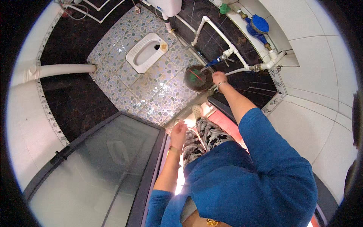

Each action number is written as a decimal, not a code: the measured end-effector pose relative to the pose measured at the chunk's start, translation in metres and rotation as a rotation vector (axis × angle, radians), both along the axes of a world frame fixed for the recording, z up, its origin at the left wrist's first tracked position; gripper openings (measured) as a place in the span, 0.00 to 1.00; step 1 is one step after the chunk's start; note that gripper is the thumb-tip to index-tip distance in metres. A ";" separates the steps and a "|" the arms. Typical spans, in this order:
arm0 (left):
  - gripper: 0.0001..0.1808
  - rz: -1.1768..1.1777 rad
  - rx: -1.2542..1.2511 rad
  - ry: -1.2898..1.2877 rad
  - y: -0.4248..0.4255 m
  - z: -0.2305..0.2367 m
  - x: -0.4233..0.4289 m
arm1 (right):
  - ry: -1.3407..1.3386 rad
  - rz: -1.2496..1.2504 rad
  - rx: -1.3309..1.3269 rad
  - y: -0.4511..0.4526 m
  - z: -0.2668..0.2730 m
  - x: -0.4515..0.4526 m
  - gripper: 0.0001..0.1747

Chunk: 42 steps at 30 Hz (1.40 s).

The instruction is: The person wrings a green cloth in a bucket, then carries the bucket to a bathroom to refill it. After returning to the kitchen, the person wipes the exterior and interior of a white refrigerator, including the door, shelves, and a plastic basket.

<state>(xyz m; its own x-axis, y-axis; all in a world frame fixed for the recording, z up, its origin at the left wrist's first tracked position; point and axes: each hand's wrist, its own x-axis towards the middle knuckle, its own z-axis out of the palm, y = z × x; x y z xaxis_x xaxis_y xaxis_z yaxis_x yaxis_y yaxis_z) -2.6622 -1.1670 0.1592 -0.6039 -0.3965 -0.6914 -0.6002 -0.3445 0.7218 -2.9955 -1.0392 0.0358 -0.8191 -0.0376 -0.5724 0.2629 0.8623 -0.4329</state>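
Note:
My right hand (pixel 219 78), with a bracelet at its wrist, is at the right side of a round dark bucket (pixel 208 81); whether it touches the rim is unclear. A green thing and a thin red strip show in the bucket. Just above it, a tap with a blue body (pixel 214 62) joins white wall pipes (pixel 222 34). My left hand (pixel 179 131), with a band at its wrist, hangs by my left leg near the doorway, its fingers bent. I see nothing in it, but its palm side is hidden.
A white squat toilet (pixel 147 52) is set in the pebble-patterned tile floor (pixel 167 99). A framed frosted-glass door (pixel 93 176) stands at the lower left. A thick white pipe (pixel 66 69) runs at the left. A blue water meter (pixel 258 25) sits in the wall recess. The doorway has a raised sill (pixel 187 106).

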 end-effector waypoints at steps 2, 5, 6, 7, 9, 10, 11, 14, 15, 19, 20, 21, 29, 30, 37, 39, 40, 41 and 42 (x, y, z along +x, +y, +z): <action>0.16 0.016 0.016 0.021 0.000 -0.002 -0.004 | -0.015 0.228 0.166 0.001 -0.031 0.021 0.13; 0.14 0.096 0.112 -0.001 0.006 -0.021 -0.008 | -0.081 0.287 0.080 0.005 -0.099 0.057 0.12; 0.14 0.202 0.204 0.003 0.010 -0.034 -0.009 | -0.129 0.157 0.001 0.003 -0.127 0.072 0.11; 0.14 0.246 0.292 0.033 0.010 -0.049 -0.009 | -0.165 0.089 -0.021 -0.001 -0.156 0.084 0.11; 0.14 0.207 0.316 0.009 0.009 -0.086 -0.008 | -0.110 0.194 0.018 -0.012 -0.218 0.102 0.13; 0.13 0.217 0.330 -0.045 0.012 -0.108 -0.007 | -0.111 0.196 -0.038 -0.016 -0.250 0.105 0.14; 0.13 0.207 0.321 -0.042 0.013 -0.130 -0.006 | -0.132 0.177 -0.025 -0.024 -0.280 0.106 0.16; 0.12 0.189 0.320 -0.046 0.010 -0.203 -0.006 | -0.117 0.333 0.125 -0.050 -0.362 0.083 0.21; 0.12 0.202 0.290 0.005 0.008 -0.226 -0.004 | -0.045 0.445 0.206 -0.059 -0.385 0.074 0.23; 0.13 0.244 0.345 -0.030 0.004 -0.296 0.009 | 0.038 0.640 0.312 -0.082 -0.463 0.022 0.32; 0.14 0.179 0.325 -0.086 0.002 -0.311 0.013 | 0.117 0.664 0.349 -0.087 -0.480 0.016 0.33; 0.14 0.156 0.283 -0.071 0.001 -0.322 0.017 | 0.194 0.673 0.429 -0.089 -0.496 0.013 0.35; 0.12 0.184 0.167 -0.037 -0.016 -0.340 0.023 | 0.012 0.363 0.254 -0.047 -0.513 0.034 0.25; 0.13 0.197 0.189 -0.050 -0.019 -0.336 0.016 | 0.062 0.120 0.148 -0.045 -0.498 0.047 0.26; 0.19 0.129 0.307 0.099 -0.040 -0.290 -0.084 | 0.054 -0.579 -0.724 -0.059 -0.329 0.100 0.20; 0.24 0.065 0.341 0.036 -0.045 -0.281 -0.127 | 0.006 -0.830 -0.904 -0.067 -0.274 0.095 0.20; 0.26 0.032 0.360 0.018 -0.046 -0.277 -0.152 | 0.010 -0.983 -0.914 -0.071 -0.251 0.087 0.19; 0.27 0.014 0.335 0.072 -0.043 -0.274 -0.179 | 0.013 -1.041 -1.043 -0.072 -0.232 0.078 0.19; 0.29 -0.001 0.312 0.155 -0.038 -0.270 -0.205 | 0.001 -1.099 -1.158 -0.069 -0.215 0.068 0.18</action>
